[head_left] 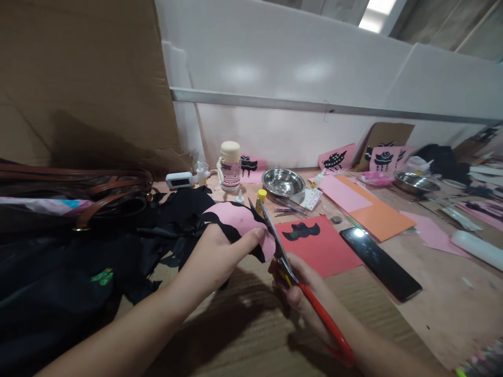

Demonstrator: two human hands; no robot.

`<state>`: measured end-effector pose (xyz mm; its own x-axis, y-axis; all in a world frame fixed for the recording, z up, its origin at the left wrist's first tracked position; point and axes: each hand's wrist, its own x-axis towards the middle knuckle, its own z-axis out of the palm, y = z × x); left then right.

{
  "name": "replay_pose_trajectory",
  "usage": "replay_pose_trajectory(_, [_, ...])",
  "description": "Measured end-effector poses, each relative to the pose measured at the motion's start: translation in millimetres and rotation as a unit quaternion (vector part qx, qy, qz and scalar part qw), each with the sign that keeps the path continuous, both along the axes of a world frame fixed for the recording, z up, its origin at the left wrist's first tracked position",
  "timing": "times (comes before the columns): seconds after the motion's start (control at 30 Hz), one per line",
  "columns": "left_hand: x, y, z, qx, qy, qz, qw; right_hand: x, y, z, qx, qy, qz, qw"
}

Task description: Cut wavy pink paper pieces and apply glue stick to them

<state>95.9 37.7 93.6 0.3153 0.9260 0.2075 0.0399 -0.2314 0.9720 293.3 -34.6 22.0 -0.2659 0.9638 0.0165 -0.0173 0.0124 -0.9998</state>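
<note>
A pink paper shape (pixel 239 219) backed by black material is pinched in my left hand (pixel 222 246), thumb on top. My right hand (pixel 301 283) is closed on scissors (pixel 324 317) with red handles. The scissor blades are parted and point up and away, at the right edge of the pink and black piece. Behind my right hand lies a red paper sheet (pixel 334 254) bearing a black cutout (pixel 301 231). Black fabric scraps (pixel 184 207) are heaped to the left of my left hand.
Beyond the hands stand a bottle (pixel 230 173), a metal bowl (pixel 283 182) and a yellow-capped glue (pixel 261 196). A phone (pixel 379 262), orange paper (pixel 379 214) and pink sheets (pixel 436 233) lie to the right. A brown-strapped bag (pixel 94 209) is at the left.
</note>
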Motion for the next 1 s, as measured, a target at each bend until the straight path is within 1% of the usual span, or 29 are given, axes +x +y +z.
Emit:
replay_pose_trajectory(0.17, [0.0, 1.7, -1.2, 0.002, -0.004, -0.004, 1.000, -0.9, 0.3, 1.5, -0.004, 0.007, -0.001, 1.000])
replay_pose_trajectory(0.4, [0.1, -0.7, 1.3, -0.009, -0.013, -0.011, 1.000, -2.3, -0.3, -2.1, -0.005, 0.011, -0.011, 1.000])
replay_pose_trajectory(0.57, [1.6, -0.7, 0.5, -0.007, -0.014, -0.016, 1.000, -4.5, -1.9, -3.6, -0.010, 0.027, -0.016, 0.999])
replay_pose_trajectory(0.7, [1.6, -1.2, 0.2, 0.003, -0.015, -0.014, 1.000, -4.7, -1.9, 0.1, -0.013, 0.020, -0.020, 1.000])
replay_pose_trajectory(0.87, [0.7, -2.4, 0.6, 0.001, 0.007, -0.007, 1.000, -3.7, -0.5, 5.3, -0.015, 0.008, -0.017, 1.000])
replay_pose_trajectory(1.0, [1.6, -2.6, 1.0, -0.011, -0.013, -0.004, 1.000, -4.6, -0.4, 6.1, -0.013, 0.006, -0.021, 1.000])
